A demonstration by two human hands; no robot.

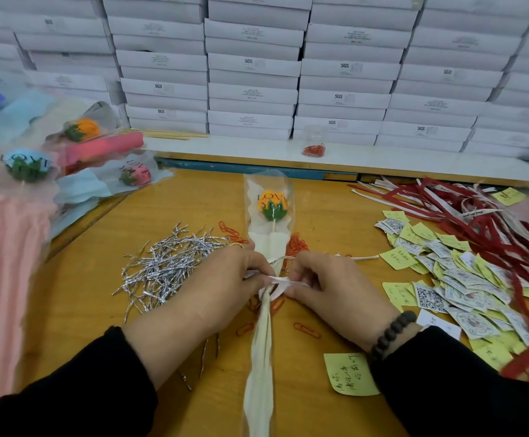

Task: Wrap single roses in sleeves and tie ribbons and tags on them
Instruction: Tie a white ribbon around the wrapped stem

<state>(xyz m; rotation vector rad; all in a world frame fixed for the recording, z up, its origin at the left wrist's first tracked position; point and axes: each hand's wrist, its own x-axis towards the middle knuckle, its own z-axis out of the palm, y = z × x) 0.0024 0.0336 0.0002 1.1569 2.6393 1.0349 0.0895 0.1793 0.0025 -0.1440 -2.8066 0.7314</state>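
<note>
One orange rose (272, 201), green-calyxed, on a thin wooden stick, enclosed in one clear sleeve (268, 234) with a cream paper liner, printed "LOVE YOU" in dark letters. It lies flat at the middle of the wooden table (175, 212); its long axis runs near to far, the flower head pointing away toward the far edge, the tapered tail reaching the near edge between the two forearms. One white ribbon (280, 282) crosses the sleeve at its gathered neck, one end trailing right. Left hand (225, 279): fingers curled, pinching the ribbon at the left side of the neck. Right hand (326, 285): fingers curled, pinching the ribbon on the right side; one dark bead bracelet (391, 334) at the wrist. Left of the hands, one heap of silver twist ties (165, 266), too many to count. Red paper clips (298, 242) scattered around the sleeve, count uncertain. Right, one spread of small printed and yellow tags (452, 279), uncounted, and one yellow handwritten note (350, 373) apart at the near side. Far right, one tangle of red and white ribbons (465, 212). Far left, a pile of wrapped roses (27, 165) in pink and blue sleeves, at least four heads showing. Beyond the table, stacked white boxes (253, 67) in several columns on a white shelf.
</note>
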